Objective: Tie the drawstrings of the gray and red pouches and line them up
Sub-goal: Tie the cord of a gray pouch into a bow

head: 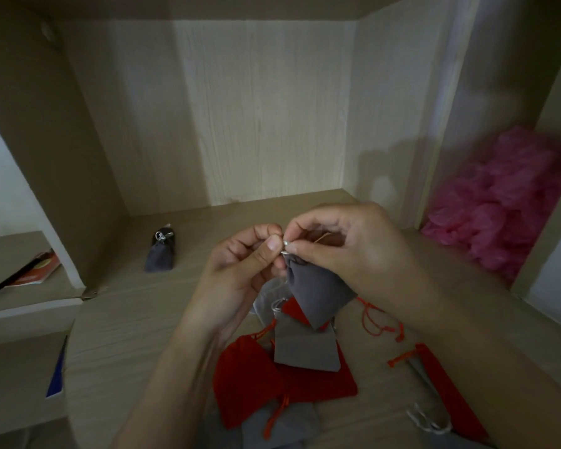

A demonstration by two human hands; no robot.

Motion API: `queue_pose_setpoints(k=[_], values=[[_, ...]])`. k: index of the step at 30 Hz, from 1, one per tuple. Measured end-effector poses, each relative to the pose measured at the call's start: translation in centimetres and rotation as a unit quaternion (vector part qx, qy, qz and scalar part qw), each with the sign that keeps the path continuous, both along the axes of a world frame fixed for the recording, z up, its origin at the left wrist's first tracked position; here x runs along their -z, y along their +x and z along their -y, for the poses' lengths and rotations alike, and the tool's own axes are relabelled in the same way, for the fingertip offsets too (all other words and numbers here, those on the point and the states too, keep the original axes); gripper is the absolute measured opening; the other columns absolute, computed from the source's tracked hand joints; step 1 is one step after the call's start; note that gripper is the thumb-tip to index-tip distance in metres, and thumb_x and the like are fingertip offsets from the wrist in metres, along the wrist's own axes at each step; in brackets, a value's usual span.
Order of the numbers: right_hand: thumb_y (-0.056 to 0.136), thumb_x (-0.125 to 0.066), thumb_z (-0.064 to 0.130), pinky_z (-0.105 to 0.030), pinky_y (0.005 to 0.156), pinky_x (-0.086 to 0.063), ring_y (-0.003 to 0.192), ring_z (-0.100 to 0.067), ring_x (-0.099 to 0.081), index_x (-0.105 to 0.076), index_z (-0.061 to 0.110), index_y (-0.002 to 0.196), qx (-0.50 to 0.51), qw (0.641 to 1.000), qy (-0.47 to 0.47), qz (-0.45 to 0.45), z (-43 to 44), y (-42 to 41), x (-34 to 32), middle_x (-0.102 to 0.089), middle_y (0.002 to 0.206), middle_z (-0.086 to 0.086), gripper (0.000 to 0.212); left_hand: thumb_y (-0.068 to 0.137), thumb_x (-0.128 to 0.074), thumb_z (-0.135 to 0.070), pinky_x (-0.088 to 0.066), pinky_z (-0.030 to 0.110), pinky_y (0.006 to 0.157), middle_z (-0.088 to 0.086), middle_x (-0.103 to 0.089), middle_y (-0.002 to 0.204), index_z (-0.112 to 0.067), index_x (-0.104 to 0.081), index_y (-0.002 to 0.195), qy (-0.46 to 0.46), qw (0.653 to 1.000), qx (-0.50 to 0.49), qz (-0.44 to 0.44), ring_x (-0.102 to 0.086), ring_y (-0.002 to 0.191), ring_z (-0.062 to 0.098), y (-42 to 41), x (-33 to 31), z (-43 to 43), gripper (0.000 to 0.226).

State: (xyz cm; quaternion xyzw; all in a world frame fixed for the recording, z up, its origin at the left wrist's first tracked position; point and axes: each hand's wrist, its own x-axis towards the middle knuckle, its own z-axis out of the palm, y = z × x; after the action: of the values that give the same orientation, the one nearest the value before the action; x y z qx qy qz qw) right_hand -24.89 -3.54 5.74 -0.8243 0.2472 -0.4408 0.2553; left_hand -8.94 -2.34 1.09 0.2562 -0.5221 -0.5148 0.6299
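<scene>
Head view. The left hand and the right hand meet above the table. Both pinch the silver drawstring at the gathered mouth of a gray pouch.

The fingers of both hands are curled. The left thumb and forefinger clamp the cord from the left and the right fingertips clamp it from the right, so the two sets touch at the cord. The held pouch hangs directly below the fingers, its body slanting toward the lower right.

Below the fingers, nearer the person, loose pouches lie overlapped on the table:
- A flat gray pouch rests on top of a red pouch.
- Another gray pouch lies at the near edge, crossed by an orange-red cord.
- Down and to the right of the fingers, an orange-red drawstring trails on the wood.
- Further down on that side lies a second red pouch, with a white cord beside it.

Well to the left of the fingers, and slightly farther back, a tied gray pouch stands alone on the table with a silver bow at its neck.

Far right of the fingers, a side compartment holds crumpled pink plastic bags. Far left, on a lower ledge, lies a red booklet; its detail is too blurred to read.
</scene>
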Motion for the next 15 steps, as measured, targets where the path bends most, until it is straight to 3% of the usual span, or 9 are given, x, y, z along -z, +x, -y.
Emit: queue_pose_setpoints(k=[6,10,15], values=[[0.083,-0.068,0.006,-0.011,0.071,-0.046,0.078,-0.001,-0.067,-0.073,0.022,0.083,-0.023,0.999,0.047,0.017,0.63,-0.20,-0.02,-0.071,0.076,0.013,0.017,0.063,-0.066,-0.019,-0.050,0.015,0.051,0.001,-0.062,0.057,-0.016,-0.071,0.068,0.035,0.998,0.005,-0.042,-0.058,0.049,0.005,-0.03,-0.33,-0.15,0.008],[0.086,-0.065,0.007,-0.011,0.072,-0.045,0.080,0.000,-0.065,-0.072,0.025,0.084,-0.027,0.999,0.041,-0.018,0.58,-0.33,-0.22,-0.069,0.078,0.016,0.019,0.056,-0.080,-0.025,-0.052,0.015,0.054,0.001,-0.065,0.061,-0.016,-0.073,0.072,0.023,0.998,0.033,-0.048,-0.063,0.053,0.005,0.37,-0.35,-0.16,0.019],[0.084,-0.067,0.013,-0.023,0.075,-0.052,0.081,-0.005,-0.066,-0.072,0.031,0.083,-0.018,0.998,0.039,-0.045,0.29,-0.60,-0.59,-0.069,0.081,0.013,0.019,0.051,-0.085,-0.033,-0.053,0.016,0.054,0.000,-0.068,0.062,-0.017,-0.077,0.081,0.007,0.999,0.029,-0.019,-0.065,0.054,0.004,0.44,-0.55,-0.42,0.035]])
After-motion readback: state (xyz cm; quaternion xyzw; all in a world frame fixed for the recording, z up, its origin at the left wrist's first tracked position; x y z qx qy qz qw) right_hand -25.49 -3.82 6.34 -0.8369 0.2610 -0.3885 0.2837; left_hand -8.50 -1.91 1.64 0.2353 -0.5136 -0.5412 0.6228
